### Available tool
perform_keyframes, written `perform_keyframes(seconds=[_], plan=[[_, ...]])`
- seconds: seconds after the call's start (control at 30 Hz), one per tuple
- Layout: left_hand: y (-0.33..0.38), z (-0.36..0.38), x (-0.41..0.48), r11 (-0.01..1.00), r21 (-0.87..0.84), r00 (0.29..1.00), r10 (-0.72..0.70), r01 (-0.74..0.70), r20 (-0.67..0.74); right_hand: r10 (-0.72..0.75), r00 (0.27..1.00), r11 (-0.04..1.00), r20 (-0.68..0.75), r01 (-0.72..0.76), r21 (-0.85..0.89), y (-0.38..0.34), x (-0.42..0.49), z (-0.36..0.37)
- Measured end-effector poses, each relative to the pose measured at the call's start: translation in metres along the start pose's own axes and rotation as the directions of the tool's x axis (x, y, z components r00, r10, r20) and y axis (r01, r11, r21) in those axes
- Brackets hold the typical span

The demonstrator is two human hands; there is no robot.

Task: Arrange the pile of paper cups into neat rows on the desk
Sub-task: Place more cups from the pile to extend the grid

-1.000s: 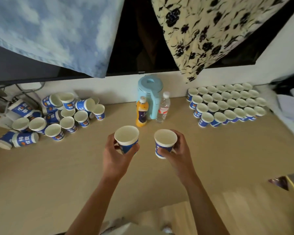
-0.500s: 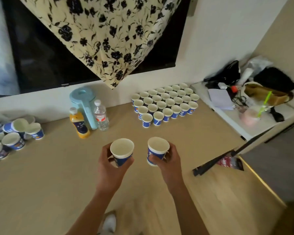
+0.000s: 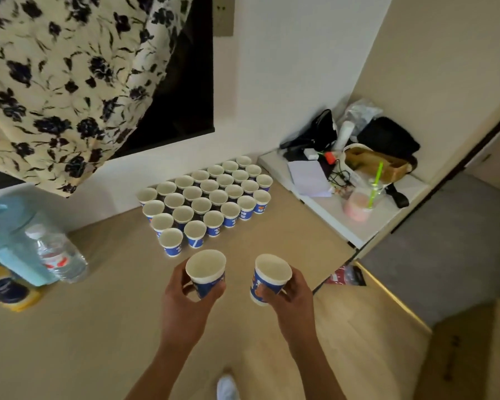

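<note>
1. The left hand (image 3: 185, 298), at lower centre of the frame, has its fingers and thumb curled round a blue-and-white paper cup (image 3: 205, 271). The cup is upright with its mouth open to the camera.
2. The right hand (image 3: 292, 295), just right of it, grips a second cup (image 3: 270, 277) the same way. This one is tilted a little to the left. The two cups are apart, with bare desk showing between them.
3. Both held cups are above the desk (image 3: 98, 313); whether they touch it cannot be told.
4. The arranged block of cups (image 3: 208, 197) stands at centre frame in tight slanting rows. Its far side is close to the wall.
5. The block's nearest corner cup (image 3: 171, 241) is just above the left hand's cup, with a narrow strip of bare desk between.
6. The desk's right edge runs diagonally just right of the right hand. A white shelf (image 3: 344, 226) at centre right nearly meets the block's far right corner.
7. Bare desk lies open below the block's front row and across the lower left.
8. At the left edge stand a water bottle (image 3: 57, 256), a pale blue jug (image 3: 15, 241) and an orange bottle (image 3: 3, 287), well apart from the block.
</note>
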State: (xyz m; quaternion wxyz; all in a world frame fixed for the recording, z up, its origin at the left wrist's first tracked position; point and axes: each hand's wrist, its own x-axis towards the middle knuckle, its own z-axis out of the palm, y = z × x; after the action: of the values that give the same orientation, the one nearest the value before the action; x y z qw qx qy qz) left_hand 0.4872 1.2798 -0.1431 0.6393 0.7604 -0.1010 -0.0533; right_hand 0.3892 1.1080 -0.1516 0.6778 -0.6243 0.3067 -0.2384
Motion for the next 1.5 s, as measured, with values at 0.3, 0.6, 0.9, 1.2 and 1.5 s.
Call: perform_keyframes(seconds=[0.3,0.6,0.9,1.2,1.5], plan=[[-0.007,0.098,0.056,0.995,-0.024,0.995,-0.099,0.1,0.028,0.055,0.998,0.989,0.003,-0.054,-0.141,0.013,0.107,-0.049],[0.012,0.151,0.091,0.993,0.008,0.99,-0.119,0.12,-0.079,0.066,0.997,0.984,0.051,-0.056,-0.169,0.016,0.221,-0.057],[0.018,0.211,0.125,0.985,0.039,0.928,-0.145,0.169,-0.344,0.097,0.973,0.954,0.207,-0.031,-0.3,0.05,0.367,-0.054],[0.018,0.254,0.15,0.983,0.022,0.893,-0.157,0.183,-0.422,0.038,0.963,0.875,0.266,0.097,-0.474,0.091,0.464,-0.049],[0.016,0.267,0.152,0.974,-0.008,0.858,-0.204,0.227,-0.472,0.062,0.93,0.871,0.361,0.126,-0.475,0.108,0.498,-0.033]])
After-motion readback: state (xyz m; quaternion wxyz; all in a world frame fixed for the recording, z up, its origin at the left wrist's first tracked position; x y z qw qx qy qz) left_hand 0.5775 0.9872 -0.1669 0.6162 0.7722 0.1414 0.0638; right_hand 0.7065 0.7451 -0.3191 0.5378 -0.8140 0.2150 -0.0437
